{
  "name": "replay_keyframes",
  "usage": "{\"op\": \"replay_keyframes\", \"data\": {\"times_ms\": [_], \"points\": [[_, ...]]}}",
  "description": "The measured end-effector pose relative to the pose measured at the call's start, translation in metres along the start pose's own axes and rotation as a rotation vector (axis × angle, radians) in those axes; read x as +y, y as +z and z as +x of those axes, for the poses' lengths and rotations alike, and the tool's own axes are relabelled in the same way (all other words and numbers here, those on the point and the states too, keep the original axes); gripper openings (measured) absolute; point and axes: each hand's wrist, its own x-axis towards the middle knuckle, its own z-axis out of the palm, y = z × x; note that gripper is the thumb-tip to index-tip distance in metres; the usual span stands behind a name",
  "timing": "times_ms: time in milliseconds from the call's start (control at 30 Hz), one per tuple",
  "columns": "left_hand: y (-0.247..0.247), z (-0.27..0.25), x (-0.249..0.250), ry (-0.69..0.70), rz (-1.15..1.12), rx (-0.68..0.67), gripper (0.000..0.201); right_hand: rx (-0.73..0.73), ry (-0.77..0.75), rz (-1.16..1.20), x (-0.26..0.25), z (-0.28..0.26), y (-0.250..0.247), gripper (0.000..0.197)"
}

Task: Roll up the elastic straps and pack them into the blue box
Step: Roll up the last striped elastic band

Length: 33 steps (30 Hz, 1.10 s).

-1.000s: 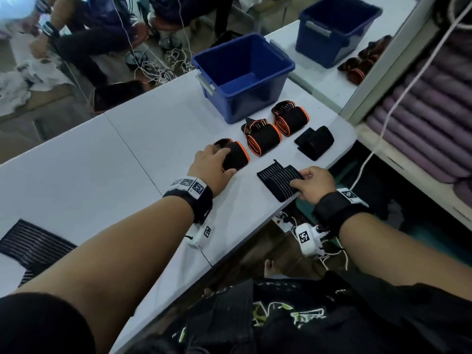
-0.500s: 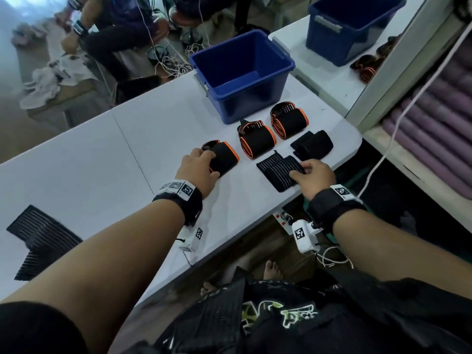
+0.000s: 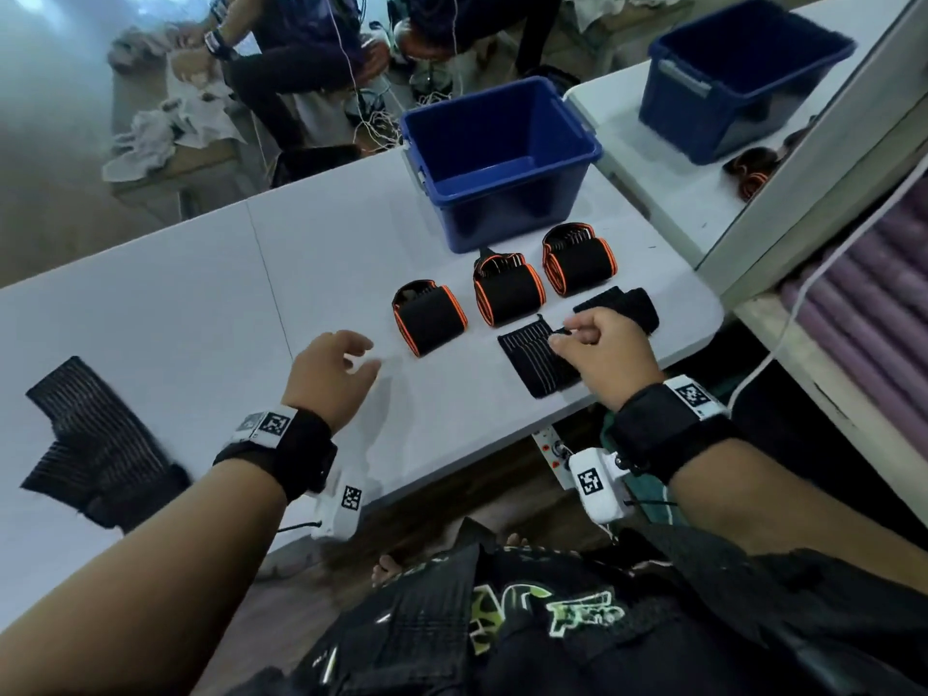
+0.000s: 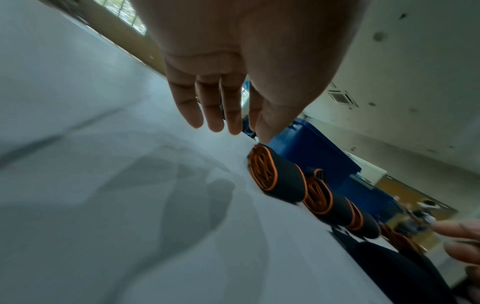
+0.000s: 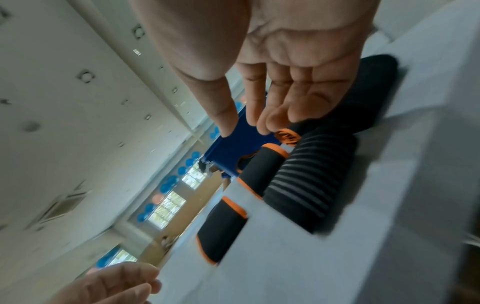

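The blue box (image 3: 497, 158) stands open at the back of the white table (image 3: 201, 303). In front of it lie three rolled black straps with orange edges (image 3: 429, 316) (image 3: 508, 291) (image 3: 577, 266), also in the left wrist view (image 4: 278, 179). A folded ribbed black strap (image 3: 540, 359) (image 5: 311, 181) and a plain black roll (image 3: 622, 306) lie near the front edge. My left hand (image 3: 361, 356) (image 4: 233, 127) hovers open to the left of the nearest orange roll. My right hand (image 3: 565, 339) (image 5: 245, 131) hangs over the ribbed strap, fingers loosely bent, holding nothing. An unrolled ribbed strap (image 3: 95, 444) lies far left.
A second blue box (image 3: 743, 77) and more orange straps (image 3: 753, 173) sit on the neighbouring table at the right. People sit on the floor behind (image 3: 301, 57). Purple rolls (image 3: 879, 303) fill a shelf at the right. The table's front edge runs just under my wrists.
My left hand has let go of the leftmost orange roll and drawn back to the left. My right hand has lifted off the ribbed strap.
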Motion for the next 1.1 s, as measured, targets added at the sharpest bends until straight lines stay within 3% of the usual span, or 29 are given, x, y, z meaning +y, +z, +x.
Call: {"op": "replay_keyframes", "data": {"times_ms": [167,367,600,667,767,867,967,1100], "points": [[-0.028,-0.04,-0.039,-0.146,0.006,0.079,0.016,-0.315,-0.127,-0.086,-0.041,0.005,0.052,0.018],[-0.077,-0.102,-0.098,-0.378,0.027,0.222,0.022,-0.599,-0.306,-0.219,-0.083,-0.016,0.135,0.016],[-0.08,-0.157,-0.157,-0.549,0.138,0.081,0.056,-0.781,-0.437,-0.357,-0.106,-0.051,0.198,0.013],[-0.077,-0.159,-0.165,-0.532,0.156,0.083,0.049,-0.807,-0.445,-0.388,-0.109,-0.058,0.209,0.014],[-0.08,-0.154,-0.172,-0.462,0.159,0.143,0.016,-0.823,-0.437,-0.413,-0.114,-0.064,0.222,0.015],[-0.087,-0.15,-0.179,-0.426,0.124,0.149,0.01,-0.82,-0.433,-0.435,-0.119,-0.07,0.236,0.015],[-0.09,-0.151,-0.187,-0.385,0.145,0.076,0.028,-0.822,-0.429,-0.44,-0.127,-0.076,0.249,0.013],[-0.096,-0.145,-0.194,-0.331,0.145,0.082,0.009,-0.813,-0.416,-0.443,-0.134,-0.084,0.262,0.012]]}}
